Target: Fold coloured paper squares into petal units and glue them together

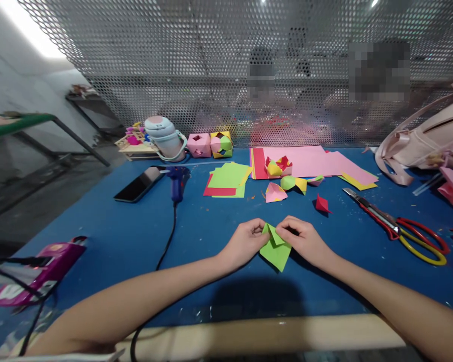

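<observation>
A green square of paper [277,254], turned corner-down with flaps folded at its top, is held between both hands just above the blue table. My left hand [247,241] pinches its upper left edge with fingers curled. On the upper right, my right hand [302,236] grips a folded flap between thumb and fingers. Beyond the hands lie a small red folded paper piece [322,204], a pink folded piece [275,192] and a joined green and yellow piece [294,184]. Behind these sits a multicoloured folded paper assembly [278,166].
A stack of green and red paper squares [228,180], a blue glue gun [177,182] with cord and a phone [139,184] lie left. Scissors [423,241] and a utility knife [373,211] lie right. Pink sheets [305,156], paper balls [199,145] and a bottle [165,138] stand along the mesh.
</observation>
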